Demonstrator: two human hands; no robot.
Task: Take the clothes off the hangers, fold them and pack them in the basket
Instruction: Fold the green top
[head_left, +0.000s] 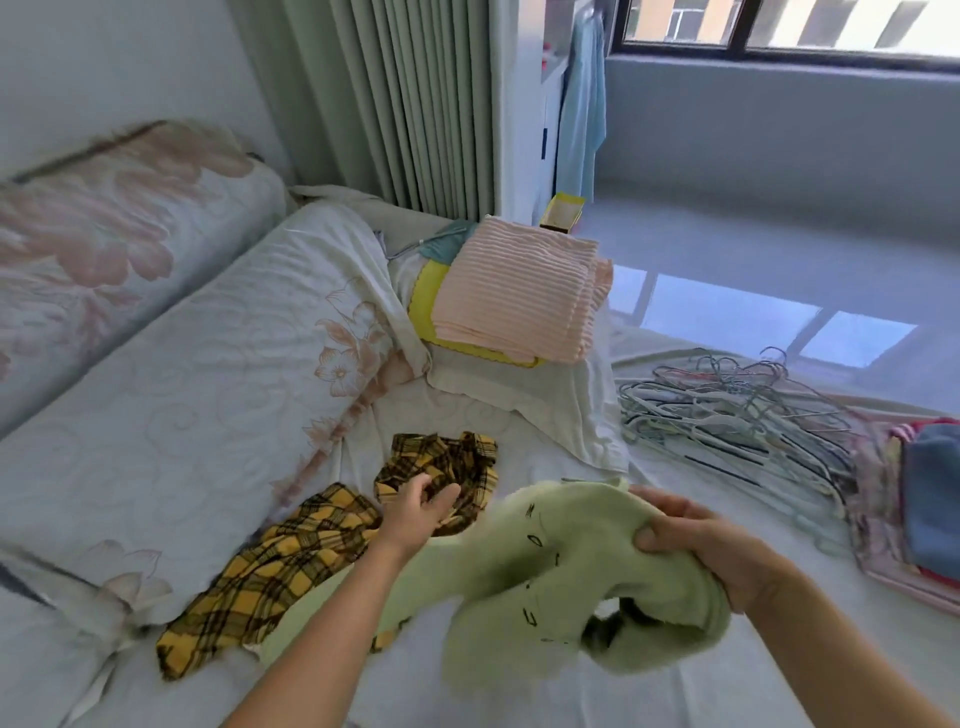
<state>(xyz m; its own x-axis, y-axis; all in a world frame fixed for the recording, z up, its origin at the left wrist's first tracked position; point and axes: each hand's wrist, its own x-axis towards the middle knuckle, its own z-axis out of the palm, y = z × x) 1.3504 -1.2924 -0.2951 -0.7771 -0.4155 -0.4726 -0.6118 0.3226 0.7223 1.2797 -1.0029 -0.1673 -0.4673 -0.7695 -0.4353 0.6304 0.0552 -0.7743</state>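
- Support surface: a bed (675, 686) covered with a white sheet.
- Far left: a long floral bolster (119, 218), with a floral quilt (197, 374) beside it.
- Centre: a yellow plaid garment (291, 561), spread loosely.
- Far side: a folded pink blanket (519, 291), stacked on a white pillow (561, 410).
- Right: a pile of wire hangers (737, 415), next to a basket (878, 519) at the edge.

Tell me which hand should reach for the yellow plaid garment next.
Left. The left hand holds nothing and hovers right over the plaid garment, fingers loosely curled. The right hand has its grip full of the green garment, farther from the plaid.
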